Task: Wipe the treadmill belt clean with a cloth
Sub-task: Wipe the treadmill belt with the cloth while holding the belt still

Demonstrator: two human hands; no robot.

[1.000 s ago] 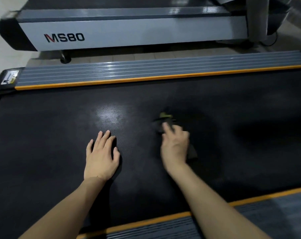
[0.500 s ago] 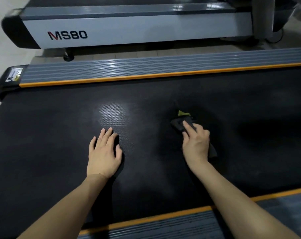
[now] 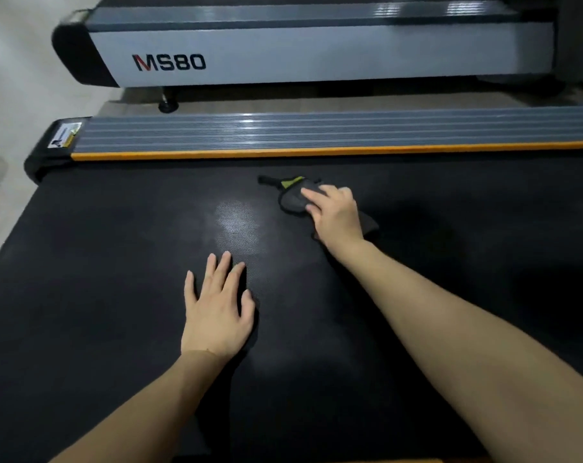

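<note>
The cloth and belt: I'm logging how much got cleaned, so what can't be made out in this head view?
- Cloth: the right hand covers its middle, so its full size is hidden.
- Belt: cut off by the right and bottom edges; too dark to tell dirt from glare.
- Belt under the left hand, which rests flat: hidden.
- Sticker on the side rail: print too small to read.

Right hand pressing cloth on belt, left hand flat

Cloth on belt under right hand, left hand nearer, side rail beyond.
</note>
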